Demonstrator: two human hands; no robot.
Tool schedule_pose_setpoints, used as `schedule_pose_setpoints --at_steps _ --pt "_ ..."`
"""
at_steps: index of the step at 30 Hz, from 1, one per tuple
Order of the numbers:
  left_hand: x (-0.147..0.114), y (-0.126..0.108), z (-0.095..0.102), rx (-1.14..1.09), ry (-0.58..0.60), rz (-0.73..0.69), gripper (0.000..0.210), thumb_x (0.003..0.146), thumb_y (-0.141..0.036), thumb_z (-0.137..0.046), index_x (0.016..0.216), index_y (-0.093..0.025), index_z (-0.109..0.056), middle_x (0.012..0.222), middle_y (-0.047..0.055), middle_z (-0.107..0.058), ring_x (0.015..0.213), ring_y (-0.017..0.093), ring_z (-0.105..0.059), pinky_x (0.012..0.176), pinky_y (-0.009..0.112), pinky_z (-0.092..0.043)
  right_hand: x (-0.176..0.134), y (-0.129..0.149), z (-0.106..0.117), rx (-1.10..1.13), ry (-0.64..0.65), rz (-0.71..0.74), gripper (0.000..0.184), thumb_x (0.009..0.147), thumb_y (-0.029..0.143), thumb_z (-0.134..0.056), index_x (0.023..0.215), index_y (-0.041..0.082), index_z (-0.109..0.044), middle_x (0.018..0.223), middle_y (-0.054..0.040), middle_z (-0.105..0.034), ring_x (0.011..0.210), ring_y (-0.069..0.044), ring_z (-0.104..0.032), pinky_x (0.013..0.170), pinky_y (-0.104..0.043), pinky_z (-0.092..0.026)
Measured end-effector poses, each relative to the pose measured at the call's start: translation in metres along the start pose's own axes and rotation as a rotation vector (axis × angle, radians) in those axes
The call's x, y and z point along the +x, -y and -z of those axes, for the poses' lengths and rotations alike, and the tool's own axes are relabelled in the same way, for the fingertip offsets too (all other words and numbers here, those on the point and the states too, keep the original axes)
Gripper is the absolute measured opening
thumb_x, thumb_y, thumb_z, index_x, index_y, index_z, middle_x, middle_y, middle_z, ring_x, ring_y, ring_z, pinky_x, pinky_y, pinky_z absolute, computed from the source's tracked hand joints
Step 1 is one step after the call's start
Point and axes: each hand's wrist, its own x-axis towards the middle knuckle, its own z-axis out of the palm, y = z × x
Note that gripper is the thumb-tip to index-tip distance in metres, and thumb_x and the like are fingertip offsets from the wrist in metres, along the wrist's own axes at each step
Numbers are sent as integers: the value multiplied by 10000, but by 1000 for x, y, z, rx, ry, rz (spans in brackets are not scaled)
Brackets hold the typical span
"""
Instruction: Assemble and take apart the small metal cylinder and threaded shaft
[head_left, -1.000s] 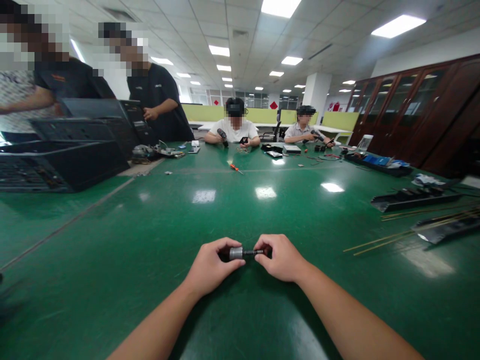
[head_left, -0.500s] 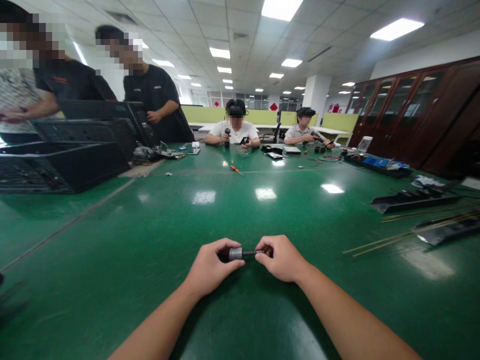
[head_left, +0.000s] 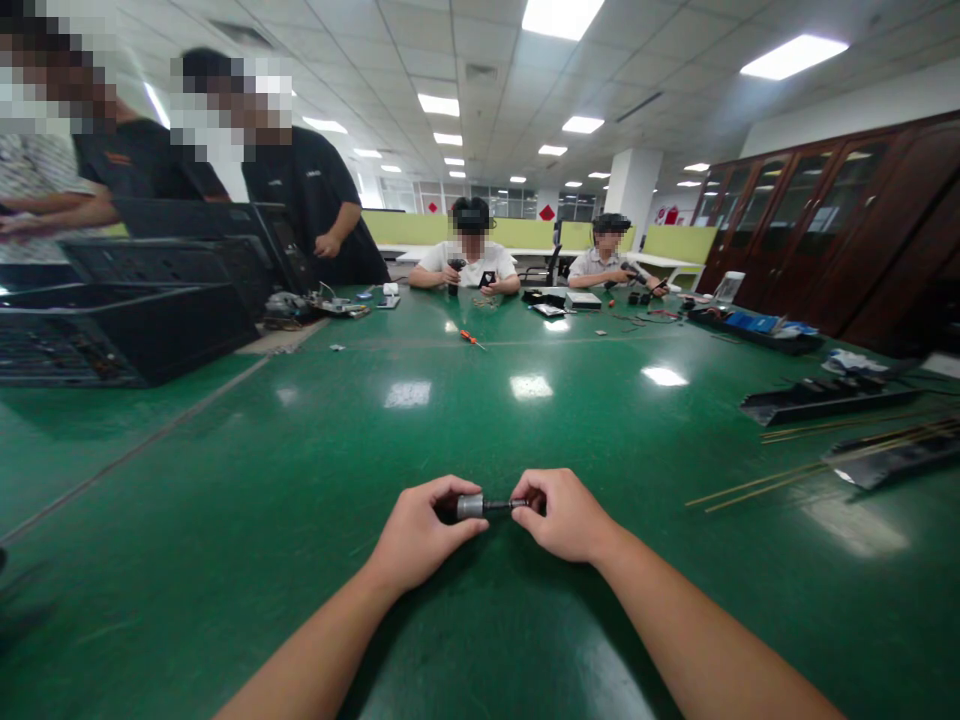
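My left hand [head_left: 420, 525] grips a small silver cylinder [head_left: 471, 506], thumb below and fingers above; it looks like a little motor, though its exact kind does not show. A thin dark shaft [head_left: 496, 505] sticks out from its right side, in line with the cylinder. The far end of that shaft is pinched between the thumb and fingertips of my right hand [head_left: 562, 515]. Both hands are low over the green table [head_left: 480, 430], near its front. My right fingers hide whatever sits at the shaft's tip.
An orange-handled screwdriver [head_left: 470, 339] lies farther back. Black computer cases [head_left: 127, 335] stand at left beside standing people. Long thin brass-coloured rods [head_left: 795, 480] and black metal trays [head_left: 825, 398] lie at right. Two seated people [head_left: 469, 262] handle tools across the table.
My hands and the silver cylinder stay almost still. At the left, a standing person in black leans slightly left, and that person's hand has moved right and down a little.
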Motion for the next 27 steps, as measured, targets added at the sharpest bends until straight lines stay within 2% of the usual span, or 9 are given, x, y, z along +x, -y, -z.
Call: schedule_pose_setpoints --at_steps 27 --pt "1 2 0 -34 19 -6 270 713 -314 -737 959 -215 -686 890 7 -731 836 211 -676 782 322 -500 1 -4 3 10 41 -24 75 807 234 -612 808 191 -674 688 -3 -669 620 -134 -595 585 -226 -417"
